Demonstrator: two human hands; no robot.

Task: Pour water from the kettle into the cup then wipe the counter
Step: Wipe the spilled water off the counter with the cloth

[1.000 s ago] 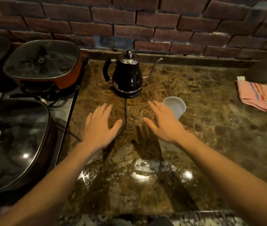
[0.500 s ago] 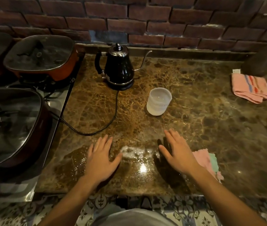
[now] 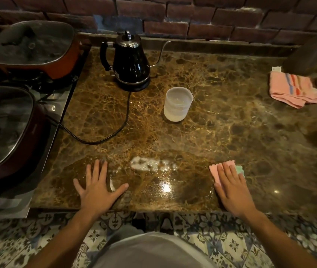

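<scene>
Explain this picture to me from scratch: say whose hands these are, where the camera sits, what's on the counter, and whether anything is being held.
There is no machine here. A person wears one wide-angle camera on the head, looking forward and down, so the two arms coming in from the bottom are their own.

The left hand lies flat and spread on the brown marble counter, holding nothing. The right hand rests flat on a small pink and green cloth near the front edge; it presses on the cloth rather than gripping it.

Between the hands the counter looks wet and shiny. Further back stands a black kettle on its base, with its cord looping forward. A translucent cup stands just right of it. A second, striped pink cloth lies at the far right. Lidded pans sit on the stove at the left.
</scene>
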